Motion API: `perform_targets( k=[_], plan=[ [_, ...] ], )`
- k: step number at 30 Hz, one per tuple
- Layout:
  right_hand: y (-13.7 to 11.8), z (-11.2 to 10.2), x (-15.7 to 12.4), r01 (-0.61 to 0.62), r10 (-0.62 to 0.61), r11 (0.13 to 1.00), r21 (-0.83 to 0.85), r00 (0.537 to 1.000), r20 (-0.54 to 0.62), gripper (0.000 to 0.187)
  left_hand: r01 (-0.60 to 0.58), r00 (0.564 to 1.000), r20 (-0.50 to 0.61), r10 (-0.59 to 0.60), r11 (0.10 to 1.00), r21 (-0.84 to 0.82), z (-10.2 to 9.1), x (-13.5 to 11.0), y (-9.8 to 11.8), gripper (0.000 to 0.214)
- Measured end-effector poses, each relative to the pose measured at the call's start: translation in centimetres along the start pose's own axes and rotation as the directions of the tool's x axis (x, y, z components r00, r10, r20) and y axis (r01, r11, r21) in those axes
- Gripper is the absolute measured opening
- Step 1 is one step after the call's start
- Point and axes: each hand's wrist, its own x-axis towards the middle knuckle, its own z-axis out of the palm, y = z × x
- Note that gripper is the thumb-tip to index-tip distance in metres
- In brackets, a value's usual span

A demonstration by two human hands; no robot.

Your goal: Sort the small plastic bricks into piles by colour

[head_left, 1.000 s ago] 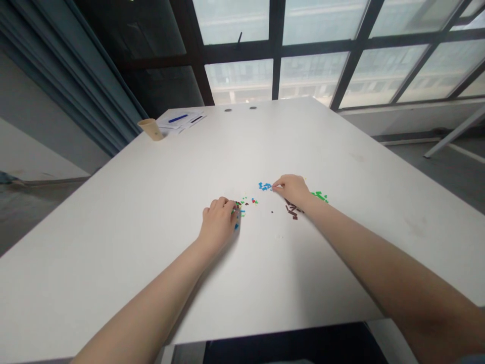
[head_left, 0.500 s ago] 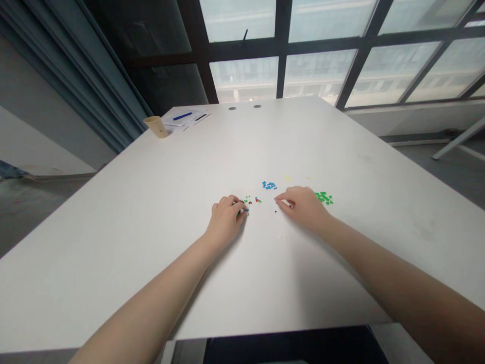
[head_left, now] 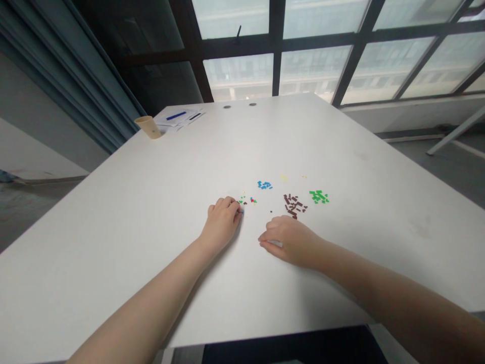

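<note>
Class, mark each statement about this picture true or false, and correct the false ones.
1. The green pieces lie to the right of the brown pieces. True.
2. The right hand is on top of the brown pieces. False: it is over the white table, nearer the person, apart from them.
3. A tan cup stands beside papers at the table's far end. True.
4. The blue pieces lie under the left hand. False: they lie apart, beyond it; its fingertips are at small mixed pieces.
</note>
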Motion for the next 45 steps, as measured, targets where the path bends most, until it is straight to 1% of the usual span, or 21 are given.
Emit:
perform_targets(
  k=[5,13,17,20,22,25,27,29,33,38,45],
  plan=[
    [0.2,-0.1,-0.1,-0.006,0.006,1.0,-0.001,1.0,-0.006,0.021,-0.004,1.0,-0.002,0.004,1.0,0.006,-0.1,-0.1,0.0,0.014],
    [0.2,-0.2,-0.3,-0.004,0.004,1.0,-0.004,1.0,-0.006,0.021,-0.023,1.0,-0.007,0.023,0.999,0.044,-0.2,-0.3,0.7,0.016],
    [0.3,-0.1,-0.3,-0.011,0.011,1.0,0.003,1.0,-0.013,0.021,-0.023,1.0,-0.02,0.023,1.0,0.02,0.1,-0.3,0.6,0.015],
    [0.4,-0.1,-0.3,-0.006,0.006,1.0,0.003,1.0,-0.03,0.021,-0.041,0.998,-0.054,0.038,0.998,-0.046,0.0,-0.3,0.5,0.012],
    [0.6,-0.1,-0.2,-0.029,0.028,1.0,-0.011,0.996,-0.08,0.02,-0.094,0.993,-0.084,0.082,0.985,-0.145,-0.3,-0.4,0.7,0.011],
    [0.9,-0.1,-0.1,-0.103,0.095,0.994,-0.023,0.971,-0.221,0.018,-0.199,0.978,-0.124,0.168,0.931,-0.307,-0.9,-0.7,1.3,0.01],
    [1.2,-0.1,-0.1,-0.125,0.119,0.992,0.001,0.946,-0.302,0.017,-0.241,0.969,-0.143,0.202,0.9,-0.363,-1.2,-1.1,1.9,0.009],
    [1.4,0.0,0.0,-0.122,0.122,0.992,0.023,0.935,-0.332,0.016,-0.264,0.963,-0.156,0.22,0.885,-0.384,-1.3,-1.5,2.4,0.007],
    [1.4,0.1,0.0,-0.097,0.096,0.995,0.01,0.951,-0.295,0.017,-0.301,0.952,-0.179,0.248,0.87,-0.39,-1.5,-1.9,2.7,0.007],
    [1.2,0.1,-0.1,-0.094,0.094,0.995,0.015,0.947,-0.307,0.017,-0.315,0.946,-0.198,0.257,0.875,-0.369,-1.5,-1.8,2.5,0.006],
    [1.7,0.2,0.1,-0.076,0.076,0.997,0.012,0.951,-0.3,0.016,-0.341,0.937,-0.188,0.293,0.88,-0.33,-1.2,-1.7,2.4,0.007]
  ],
)
